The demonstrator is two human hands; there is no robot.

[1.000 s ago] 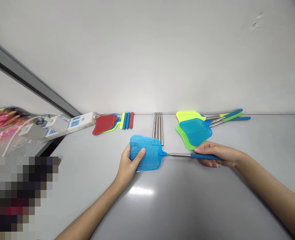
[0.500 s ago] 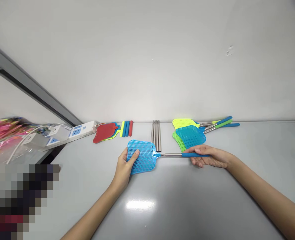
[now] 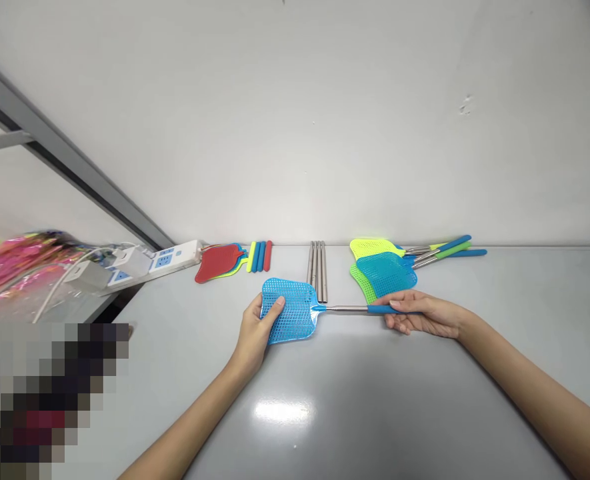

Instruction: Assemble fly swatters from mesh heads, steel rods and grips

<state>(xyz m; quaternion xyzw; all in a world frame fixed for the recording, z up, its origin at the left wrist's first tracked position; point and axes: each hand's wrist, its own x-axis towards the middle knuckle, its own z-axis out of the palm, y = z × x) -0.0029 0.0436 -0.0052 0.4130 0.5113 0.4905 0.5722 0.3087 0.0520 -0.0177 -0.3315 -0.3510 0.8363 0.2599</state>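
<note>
A blue fly swatter (image 3: 295, 312) with a metal rod and blue grip lies level between my two hands, just above the table. My left hand (image 3: 259, 327) pinches the outer edge of its mesh head, thumb on top. Around the blue grip at the other end, the fingers of my right hand (image 3: 422, 313) are closed. Behind the right hand lies a pile of swatters with yellow, green and blue heads, the blue head (image 3: 387, 272) on top. Several metal rods (image 3: 319, 267) lie side by side behind the held swatter's head.
Left of the rods are yellow, blue and red grips (image 3: 261, 257) in a row, beside stacked loose swatter heads with a red one (image 3: 219, 262) on top. A white power strip (image 3: 175, 257) with plugs and cables runs along the left edge, near plastic-bagged pink items (image 3: 19, 267). A wall rises behind.
The whole view has shifted slightly, so everything sits a little further right. Both hands keep the same hold on the blue fly swatter.
</note>
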